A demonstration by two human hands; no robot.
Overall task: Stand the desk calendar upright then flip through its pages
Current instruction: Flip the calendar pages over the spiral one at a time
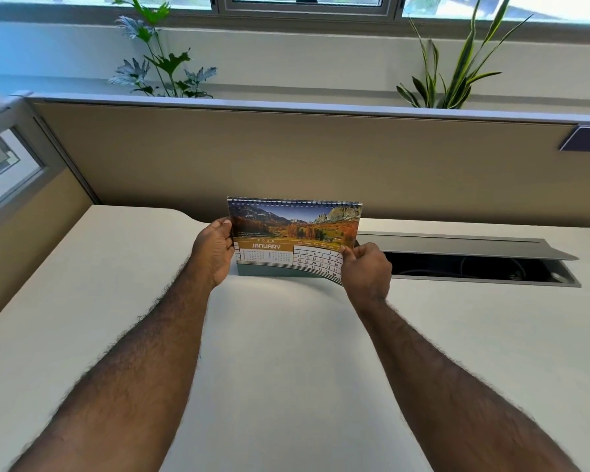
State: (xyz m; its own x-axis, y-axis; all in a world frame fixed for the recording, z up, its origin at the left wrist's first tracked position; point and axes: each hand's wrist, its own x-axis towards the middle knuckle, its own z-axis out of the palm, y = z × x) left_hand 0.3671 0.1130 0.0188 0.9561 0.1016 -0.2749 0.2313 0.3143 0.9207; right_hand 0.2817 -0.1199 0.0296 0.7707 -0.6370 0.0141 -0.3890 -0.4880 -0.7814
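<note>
Both hands grip one desk calendar, which stands upright on a white desk at about 12 o'clock from the viewer, near the desk's far edge. At the calendar's 9 o'clock side, the left hand clasps the left edge, thumb on the front face and fingers curled behind. At its 4 o'clock corner, the right hand pinches the lower right corner of the front page, which bends slightly forward there. Two bare forearms reach up from the bottom corners of the view and converge on the calendar.

One page faces the viewer: an autumn mountain photo above the word JANUARY and a date grid. One spiral binding runs along the top edge.

At 2 o'clock from the calendar, one cable tray is set in the desk with its lid raised. One beige partition rises behind the desk. Two plants show above it, one leafy plant at 11 o'clock and one spiky plant at 1 o'clock.
</note>
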